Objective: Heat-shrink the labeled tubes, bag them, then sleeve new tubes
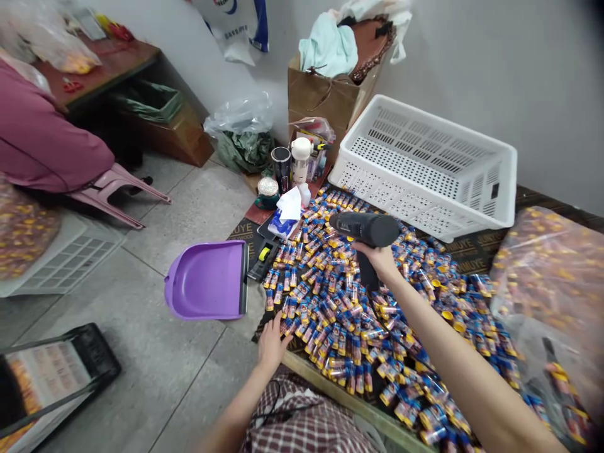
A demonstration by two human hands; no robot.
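Observation:
Many small tubes with blue and yellow ends (337, 308) lie spread over a dark board on a low table. Above them my right hand (377, 258) grips the handle of a black heat gun or dryer (365, 228), its barrel level and pointing left. At the near left edge of the spread, my left hand (272, 343) rests with fingers apart, its fingertips touching the outermost tubes.
A white plastic crate (425, 163) stands behind the tubes. Left are a purple dustpan (207, 280), a tape dispenser (263, 259), tissues (285, 220) and cups. A plastic bag of pieces (552, 270) is at right. A person in pink (51, 138) sits far left.

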